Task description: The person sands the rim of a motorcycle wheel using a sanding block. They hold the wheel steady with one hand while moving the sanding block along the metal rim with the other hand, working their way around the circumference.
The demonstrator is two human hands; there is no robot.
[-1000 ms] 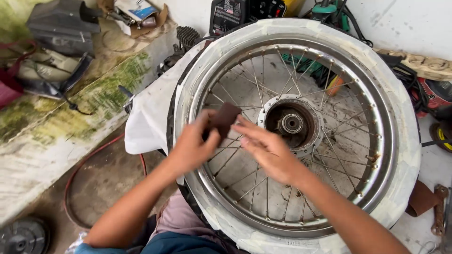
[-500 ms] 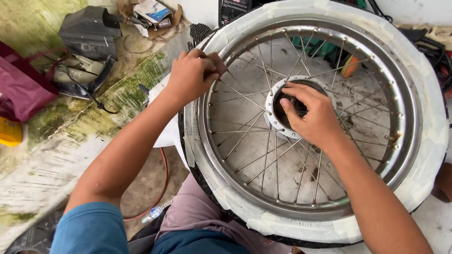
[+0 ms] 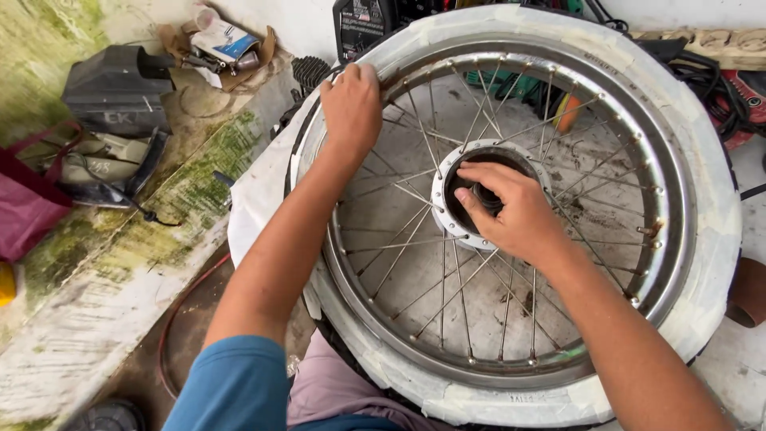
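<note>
Both bare forearms are reaching forward over the silver spoked metal wheel rim. Left hand is lying palm-down, fingers curled over the rim's far-left edge. Right hand is sitting at the rim's centre, fingers bent, thumb extended leftward.

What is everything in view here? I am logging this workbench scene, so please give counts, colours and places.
spoked wheel: one, silver rim, tyre wrapped in white tape, centre.
hub: one, silver with dark inside, wheel centre.
dark plastic cover: one, black, upper left on the ledge.
maroon bag: one, left edge.
cardboard tray of small items: one, brown, top left.
red hose: one, floor, lower left.
white cloth: one, under the wheel's left side.
left hand: on the rim, upper left.
right hand: fingers in the hub.
</note>
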